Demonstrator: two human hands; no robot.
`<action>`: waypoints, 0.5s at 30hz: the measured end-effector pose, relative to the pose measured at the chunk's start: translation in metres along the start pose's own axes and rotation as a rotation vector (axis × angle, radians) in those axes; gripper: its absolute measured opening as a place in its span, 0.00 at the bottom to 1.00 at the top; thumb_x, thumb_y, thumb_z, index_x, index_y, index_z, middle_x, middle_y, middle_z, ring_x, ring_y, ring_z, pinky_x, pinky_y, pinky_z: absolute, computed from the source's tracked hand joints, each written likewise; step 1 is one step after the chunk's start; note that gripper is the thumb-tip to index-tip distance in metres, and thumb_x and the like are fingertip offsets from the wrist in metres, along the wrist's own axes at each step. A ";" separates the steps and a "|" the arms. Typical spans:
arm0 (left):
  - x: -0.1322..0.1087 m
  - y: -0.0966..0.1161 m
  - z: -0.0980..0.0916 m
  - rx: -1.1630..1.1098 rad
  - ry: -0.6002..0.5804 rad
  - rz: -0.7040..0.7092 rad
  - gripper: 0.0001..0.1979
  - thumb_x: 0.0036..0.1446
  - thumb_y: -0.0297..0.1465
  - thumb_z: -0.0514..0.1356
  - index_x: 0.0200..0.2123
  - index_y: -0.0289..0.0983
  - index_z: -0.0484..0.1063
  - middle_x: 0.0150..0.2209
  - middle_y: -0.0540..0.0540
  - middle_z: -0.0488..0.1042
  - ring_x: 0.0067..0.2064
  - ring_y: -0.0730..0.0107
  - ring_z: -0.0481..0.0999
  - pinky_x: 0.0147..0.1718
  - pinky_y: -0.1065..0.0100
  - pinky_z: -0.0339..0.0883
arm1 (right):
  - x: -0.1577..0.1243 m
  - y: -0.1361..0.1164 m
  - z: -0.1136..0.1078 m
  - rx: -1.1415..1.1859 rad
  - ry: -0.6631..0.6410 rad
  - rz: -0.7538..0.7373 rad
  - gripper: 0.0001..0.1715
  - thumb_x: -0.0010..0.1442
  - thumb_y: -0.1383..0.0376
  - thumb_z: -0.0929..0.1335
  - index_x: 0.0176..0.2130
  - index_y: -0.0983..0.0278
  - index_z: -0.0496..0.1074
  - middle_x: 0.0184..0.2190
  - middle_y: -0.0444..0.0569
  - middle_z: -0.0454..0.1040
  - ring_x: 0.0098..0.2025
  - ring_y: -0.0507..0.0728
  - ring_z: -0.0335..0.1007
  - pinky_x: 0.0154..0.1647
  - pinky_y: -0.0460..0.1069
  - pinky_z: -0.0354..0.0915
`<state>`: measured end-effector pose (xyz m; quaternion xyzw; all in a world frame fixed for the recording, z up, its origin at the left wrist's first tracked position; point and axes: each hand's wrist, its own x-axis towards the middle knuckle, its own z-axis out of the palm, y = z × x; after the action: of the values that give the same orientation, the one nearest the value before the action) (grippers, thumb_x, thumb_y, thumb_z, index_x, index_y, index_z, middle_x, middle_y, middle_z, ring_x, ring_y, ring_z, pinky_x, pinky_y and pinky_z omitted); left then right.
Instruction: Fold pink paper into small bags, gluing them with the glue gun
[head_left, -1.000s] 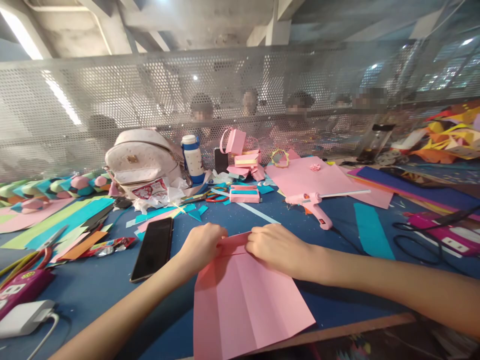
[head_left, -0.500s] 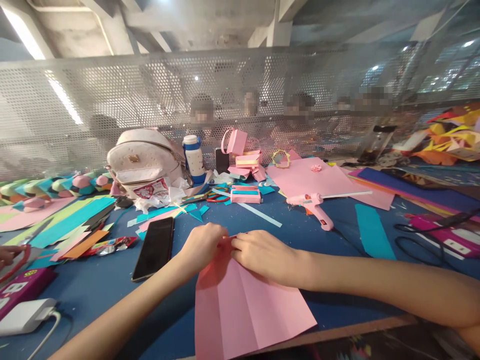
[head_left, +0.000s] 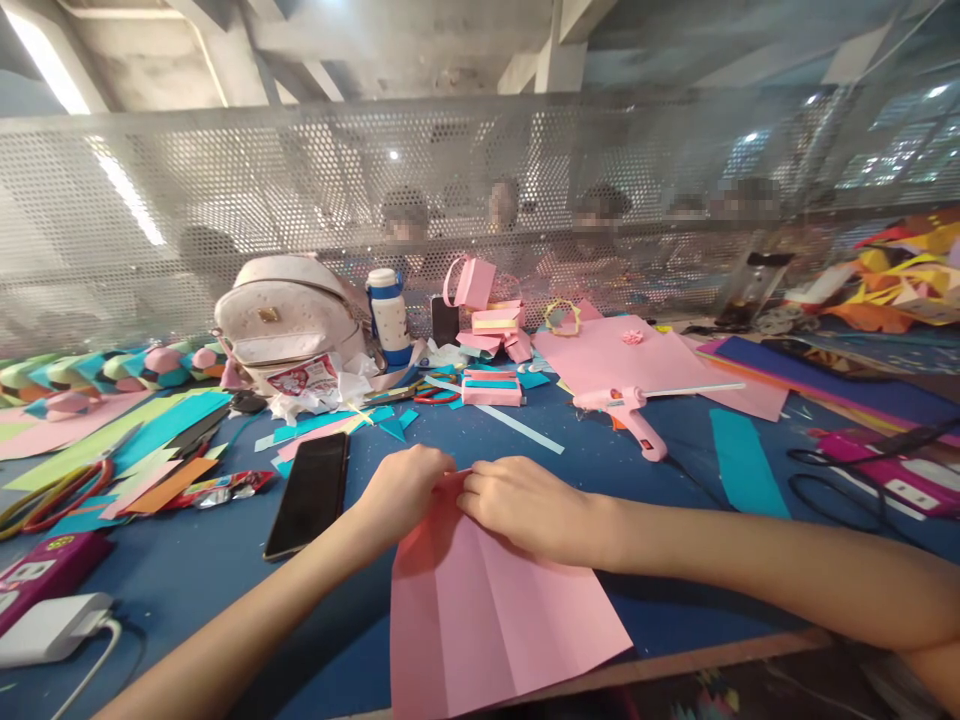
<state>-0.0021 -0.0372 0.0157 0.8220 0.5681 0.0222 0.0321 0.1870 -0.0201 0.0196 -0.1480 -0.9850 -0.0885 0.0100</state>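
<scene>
A sheet of pink paper with lengthwise crease lines lies at the table's front edge, its near end overhanging. My left hand is closed on the sheet's far left edge. Beside it, my right hand grips the same far edge with curled fingers, the hands almost touching. Between them the paper is raised and shaded; the fingertips are partly hidden. A black phone lies left of my left hand. To the right of my right hand, a pink glue gun rests on its side.
Scissors and coloured paper strips lie at the left, near a purple power strip with a white charger. A white backpack, a bottle and pink paper boxes stand along the perforated screen.
Another person's hand at the far left has gone, leaving the scissors on the table. My hands keep their hold on the pink paper, with only a slight shift of the right one.
</scene>
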 end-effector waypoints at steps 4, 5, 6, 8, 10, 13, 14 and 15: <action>-0.001 0.001 -0.001 0.031 0.006 -0.027 0.10 0.52 0.20 0.54 0.31 0.38 0.73 0.34 0.45 0.78 0.38 0.60 0.78 0.29 0.70 0.60 | 0.000 0.000 -0.004 -0.002 -0.005 -0.012 0.09 0.59 0.76 0.64 0.36 0.66 0.71 0.35 0.49 0.75 0.40 0.58 0.69 0.32 0.51 0.59; -0.001 0.002 0.000 0.038 0.006 -0.034 0.10 0.52 0.21 0.54 0.30 0.38 0.73 0.33 0.44 0.78 0.38 0.60 0.78 0.29 0.69 0.60 | 0.001 0.000 -0.006 -0.007 0.019 0.009 0.08 0.59 0.75 0.64 0.36 0.65 0.70 0.35 0.48 0.74 0.40 0.58 0.68 0.31 0.51 0.59; -0.001 0.002 0.000 0.043 0.007 -0.042 0.09 0.53 0.22 0.54 0.30 0.37 0.73 0.33 0.44 0.78 0.37 0.59 0.78 0.29 0.69 0.60 | 0.002 0.001 -0.009 -0.018 0.052 0.048 0.07 0.59 0.75 0.65 0.37 0.65 0.69 0.35 0.48 0.73 0.39 0.58 0.68 0.31 0.50 0.58; -0.001 0.003 0.000 0.051 0.009 -0.055 0.08 0.54 0.23 0.54 0.30 0.37 0.73 0.32 0.43 0.78 0.36 0.58 0.78 0.29 0.69 0.61 | 0.004 0.003 -0.013 -0.046 0.119 0.161 0.06 0.60 0.71 0.66 0.40 0.65 0.68 0.36 0.48 0.73 0.39 0.58 0.68 0.31 0.50 0.59; 0.000 0.003 0.000 0.057 0.014 -0.058 0.08 0.54 0.23 0.54 0.31 0.37 0.73 0.32 0.43 0.78 0.36 0.58 0.78 0.29 0.68 0.61 | 0.009 0.006 -0.017 -0.059 0.142 0.249 0.09 0.59 0.65 0.69 0.41 0.65 0.67 0.37 0.48 0.72 0.40 0.59 0.69 0.31 0.51 0.59; 0.001 0.005 -0.001 0.061 0.025 -0.031 0.09 0.53 0.21 0.54 0.29 0.38 0.73 0.32 0.44 0.78 0.36 0.59 0.78 0.31 0.67 0.61 | 0.015 0.011 -0.021 -0.048 0.138 0.306 0.13 0.58 0.60 0.70 0.40 0.65 0.67 0.38 0.50 0.73 0.41 0.59 0.70 0.31 0.50 0.60; 0.002 0.006 -0.002 0.061 0.030 -0.018 0.10 0.53 0.20 0.54 0.28 0.37 0.73 0.31 0.44 0.78 0.37 0.59 0.78 0.32 0.67 0.61 | 0.017 0.013 -0.023 -0.043 0.130 0.314 0.13 0.59 0.60 0.69 0.40 0.65 0.67 0.38 0.50 0.74 0.41 0.60 0.71 0.31 0.50 0.60; 0.002 0.007 -0.002 0.060 0.034 -0.003 0.10 0.52 0.20 0.54 0.28 0.37 0.72 0.31 0.45 0.78 0.37 0.60 0.78 0.33 0.67 0.61 | 0.019 0.015 -0.024 -0.034 0.103 0.321 0.12 0.59 0.60 0.69 0.40 0.65 0.68 0.38 0.50 0.74 0.41 0.60 0.72 0.31 0.50 0.60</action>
<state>0.0054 -0.0379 0.0184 0.8212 0.5703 0.0192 -0.0023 0.1735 -0.0051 0.0468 -0.2987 -0.9452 -0.1099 0.0721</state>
